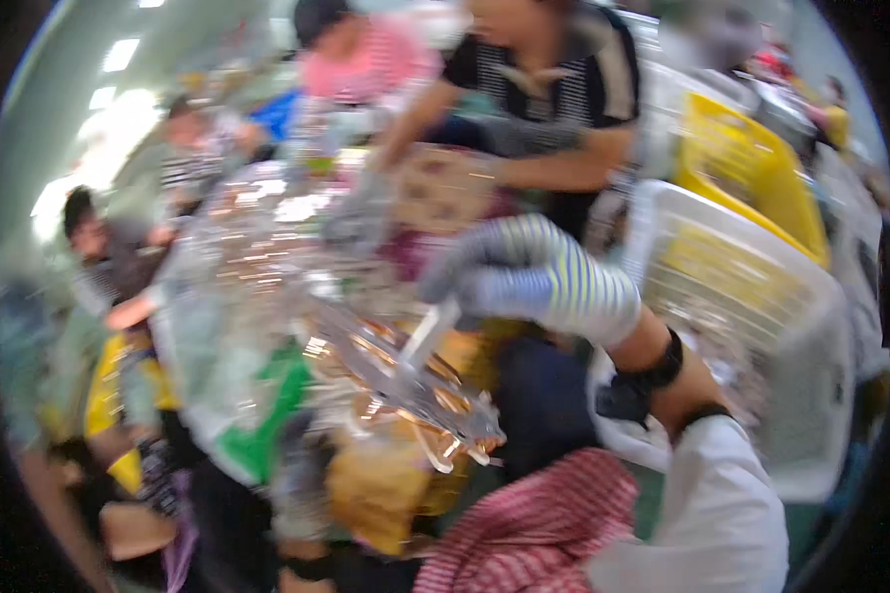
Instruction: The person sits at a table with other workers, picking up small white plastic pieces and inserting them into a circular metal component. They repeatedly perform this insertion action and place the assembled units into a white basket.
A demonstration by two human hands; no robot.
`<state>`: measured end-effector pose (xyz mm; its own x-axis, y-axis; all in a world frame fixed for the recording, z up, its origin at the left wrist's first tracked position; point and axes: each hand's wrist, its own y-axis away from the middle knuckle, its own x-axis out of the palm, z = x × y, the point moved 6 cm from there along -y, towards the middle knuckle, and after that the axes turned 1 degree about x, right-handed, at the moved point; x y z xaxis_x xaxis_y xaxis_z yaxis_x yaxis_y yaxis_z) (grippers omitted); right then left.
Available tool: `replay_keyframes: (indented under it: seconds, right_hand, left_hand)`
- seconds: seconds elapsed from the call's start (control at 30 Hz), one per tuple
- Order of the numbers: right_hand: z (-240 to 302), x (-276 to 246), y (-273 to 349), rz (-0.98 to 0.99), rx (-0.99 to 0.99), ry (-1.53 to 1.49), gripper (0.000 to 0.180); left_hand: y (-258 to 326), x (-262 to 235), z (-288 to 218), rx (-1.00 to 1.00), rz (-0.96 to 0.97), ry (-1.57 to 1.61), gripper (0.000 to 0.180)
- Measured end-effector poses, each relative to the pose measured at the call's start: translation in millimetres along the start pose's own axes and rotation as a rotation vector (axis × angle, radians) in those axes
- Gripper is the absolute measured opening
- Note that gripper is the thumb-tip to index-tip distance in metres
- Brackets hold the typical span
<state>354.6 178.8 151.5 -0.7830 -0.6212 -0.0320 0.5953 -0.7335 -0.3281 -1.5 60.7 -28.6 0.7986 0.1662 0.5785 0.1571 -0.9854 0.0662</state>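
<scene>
My right hand (534,277), in a glove with blue and yellow-green stripes, is raised at the middle of the view. Its fingers pinch a pale flat strip (427,341). The strip meets a long, shiny grey piece (450,410) with copper-coloured, looped parts, which slants down to the right; motion blur hides its exact kind. Lower down, my left hand (302,469), in a grey glove, hangs beside a yellow-brown sheet-like item (381,484). Blur smears its fingers, and I cannot make out whether it holds anything.
Ahead stands a table heaped with shiny clear and copper-coloured pieces (257,237), and a green sheet (267,405) hangs at its near side. A white basket (801,395) and a yellow basket (752,148) stand at the right. Several people work around the table.
</scene>
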Motion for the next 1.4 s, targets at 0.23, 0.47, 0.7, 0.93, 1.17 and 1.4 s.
replay_keyframes:
  seconds: [0.23, 0.47, 0.7, 0.93, 1.17, 1.4]
  right_hand:
    - [68.0, -152.5, 189.3, -0.373, 0.423, 0.578, 0.024]
    - [-116.9, -211.3, 330.8, -0.027, 1.062, 1.136, 0.028]
    - [-246.4, -187.0, 366.9, 0.292, 0.975, 1.475, 0.021]
    - [-305.3, -151.6, 370.8, 0.56, 0.769, 1.532, 0.024]
    - [-327.8, -170.6, 404.5, 0.456, 0.945, 1.337, 0.041]
    - [-85.0, -121.1, 187.6, 0.023, 0.809, 1.105, 0.027]
  left_hand:
    - [-5.3, -13.4, 12.1, 0.066, 0.109, -0.382, 0.059]
    - [-0.1, 3.7, 17.7, -0.136, 0.1, -0.336, 0.042]
    - [-15.4, -19.0, 32.5, -0.02, 0.199, -0.441, 0.059]
    - [0.3, -11.2, 17.7, 0.035, 0.181, -0.53, 0.061]
    - [7.8, 4.1, -3.7, 0.074, 0.062, -0.533, 0.044]
    - [3.5, -10.0, -31.7, 0.034, -0.133, -0.406, 0.027]
